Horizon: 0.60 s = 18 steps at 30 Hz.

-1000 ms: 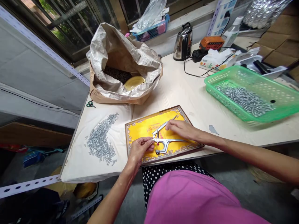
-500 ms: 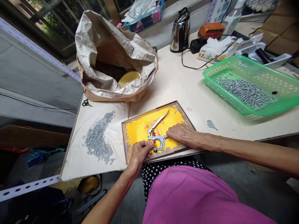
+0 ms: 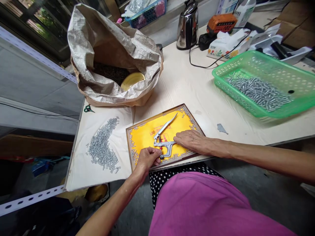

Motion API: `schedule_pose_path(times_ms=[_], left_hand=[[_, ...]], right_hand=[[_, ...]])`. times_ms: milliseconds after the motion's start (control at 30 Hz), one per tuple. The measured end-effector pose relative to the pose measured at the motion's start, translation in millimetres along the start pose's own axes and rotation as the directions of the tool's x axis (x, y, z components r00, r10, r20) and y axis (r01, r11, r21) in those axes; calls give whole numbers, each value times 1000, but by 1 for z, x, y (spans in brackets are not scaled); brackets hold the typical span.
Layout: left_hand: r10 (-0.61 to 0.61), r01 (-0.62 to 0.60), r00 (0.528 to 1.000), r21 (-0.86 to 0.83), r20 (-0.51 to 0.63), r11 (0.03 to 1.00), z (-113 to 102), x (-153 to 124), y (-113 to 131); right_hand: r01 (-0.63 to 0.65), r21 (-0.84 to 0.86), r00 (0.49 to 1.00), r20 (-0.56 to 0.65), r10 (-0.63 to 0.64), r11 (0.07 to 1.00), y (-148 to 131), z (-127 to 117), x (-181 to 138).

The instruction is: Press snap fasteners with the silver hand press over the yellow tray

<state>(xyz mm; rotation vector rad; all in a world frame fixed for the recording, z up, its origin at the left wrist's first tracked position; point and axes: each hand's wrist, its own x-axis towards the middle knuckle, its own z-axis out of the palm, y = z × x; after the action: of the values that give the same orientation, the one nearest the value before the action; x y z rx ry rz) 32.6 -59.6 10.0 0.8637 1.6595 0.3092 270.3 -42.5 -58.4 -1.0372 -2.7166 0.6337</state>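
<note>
Grey snap-fastener pliers (image 3: 166,147) lie over a shallow tray (image 3: 128,144) with a yellow printed lining. Their long silver upper handle (image 3: 166,126) is swung up, away from the frame, and a red tip shows in the jaw. My right hand (image 3: 188,141) is closed around the pliers' lower handle, back of the hand up. Beside the jaw, the fingers of my left hand (image 3: 149,159) are pinched together; whatever they hold is hidden or too small to name. Small metal pins (image 3: 135,155) lie scattered along the tray's edges.
Left of the tray, many metal pins (image 3: 102,147) are heaped on a white cloth. Behind stand an open woven sack (image 3: 115,95) with a yellow bowl (image 3: 133,80) inside, and a kettle (image 3: 188,28). A green basket (image 3: 236,98) of pins sits at the right. Small scissors (image 3: 88,108) lie near the sack.
The view has shifted slightly, so the table's things sit a little further left and higher. Both hands keep nearly the same place at the pliers, whose handle stays raised.
</note>
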Motion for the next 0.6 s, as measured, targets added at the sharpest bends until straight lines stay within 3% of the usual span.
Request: schedule_pose_path(times_ms=[333, 500, 600], left_hand=[[-16, 14, 999, 62, 34, 998, -2, 1, 2], [31, -34, 999, 126, 22, 991, -1, 3, -2], [14, -18, 1000, 143, 27, 990, -1, 4, -2]], right_hand=[[42, 96, 999, -32, -39, 994, -4, -4, -6], [-160, 76, 984, 91, 153, 984, -4, -22, 6], [-187, 59, 981, 55, 184, 981, 2, -33, 21]])
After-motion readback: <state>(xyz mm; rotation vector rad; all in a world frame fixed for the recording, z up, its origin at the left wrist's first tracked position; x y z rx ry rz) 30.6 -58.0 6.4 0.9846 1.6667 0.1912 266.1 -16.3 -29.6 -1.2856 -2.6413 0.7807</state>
